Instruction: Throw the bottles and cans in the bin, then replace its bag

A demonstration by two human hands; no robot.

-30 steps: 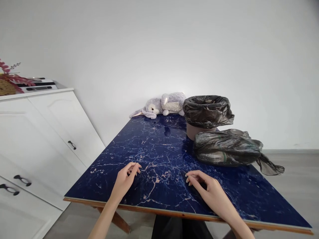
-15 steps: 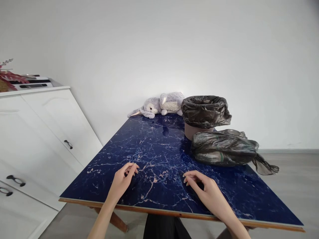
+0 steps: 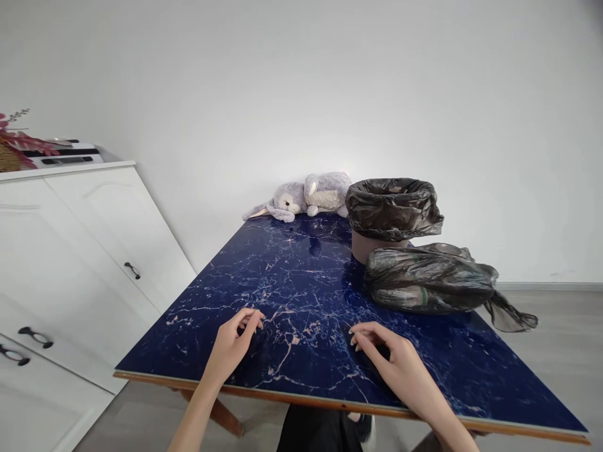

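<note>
My left hand (image 3: 232,344) rests on the dark blue marbled table (image 3: 301,295) near its front edge, fingers loosely curled and holding nothing. My right hand (image 3: 393,361) lies on the tabletop a little to the right, fingers bent and apart, also empty. Beyond the right hand lies a filled, tied black rubbish bag (image 3: 431,279) on its side. Behind the bag stands a small bin (image 3: 389,216) lined with a black bag.
A grey plush toy (image 3: 301,198) lies at the table's far edge against the white wall. A white cabinet (image 3: 70,251) with dark handles stands to the left, with a basket of red flowers (image 3: 16,147) on top. Grey floor lies to the right.
Both hands stay put on the table. Only the head camera has shifted slightly, left and then back.
</note>
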